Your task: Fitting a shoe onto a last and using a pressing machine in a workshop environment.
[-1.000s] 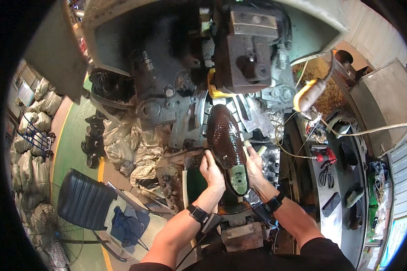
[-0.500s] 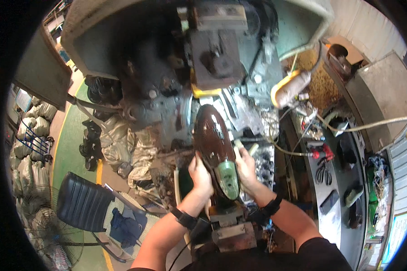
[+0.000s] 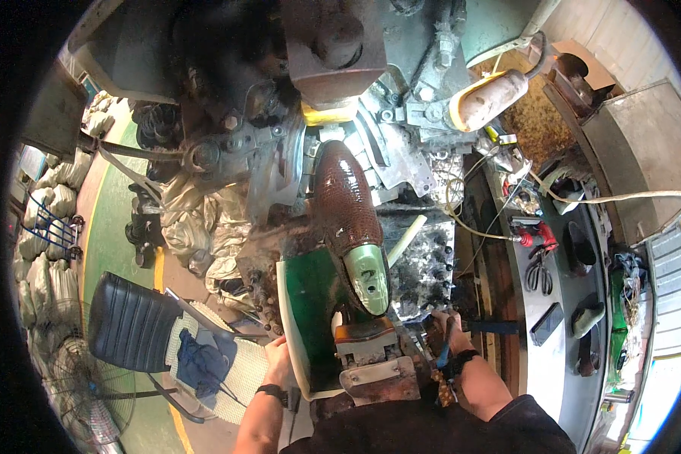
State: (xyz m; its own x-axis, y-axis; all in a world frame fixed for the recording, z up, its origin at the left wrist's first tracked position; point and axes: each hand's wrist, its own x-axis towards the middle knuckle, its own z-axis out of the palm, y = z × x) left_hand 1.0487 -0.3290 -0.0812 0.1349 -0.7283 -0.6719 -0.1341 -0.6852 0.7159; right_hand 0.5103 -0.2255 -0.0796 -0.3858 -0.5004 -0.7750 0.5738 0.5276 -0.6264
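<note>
A brown, scale-textured shoe upper [image 3: 346,198] sits on a green shoe last [image 3: 368,278], held in the machine with its toe pointing away from me. Neither of my hands touches it. My left hand [image 3: 277,362] is low on the left, against the outside of the pale wall of a green-lined bin [image 3: 296,333]; its fingers are partly hidden. On the right of the last, my right hand [image 3: 448,331] is closed beside the machine, near a blue-handled tool [image 3: 443,354]. What lies inside its fingers is too small to make out.
Metal plates and a dark press block [image 3: 337,57] stand beyond the toe. A lamp [image 3: 492,102] hangs at the upper right. The right-hand bench [image 3: 556,378] carries scissors [image 3: 539,272], a phone [image 3: 547,324] and shoes. A black chair [image 3: 140,321] stands left, near a fan [image 3: 76,378].
Both hands have let go of the shoe on its last and moved down and apart, the left to the bin's side, the right to the machine's side. The shoe stays in the machine.
</note>
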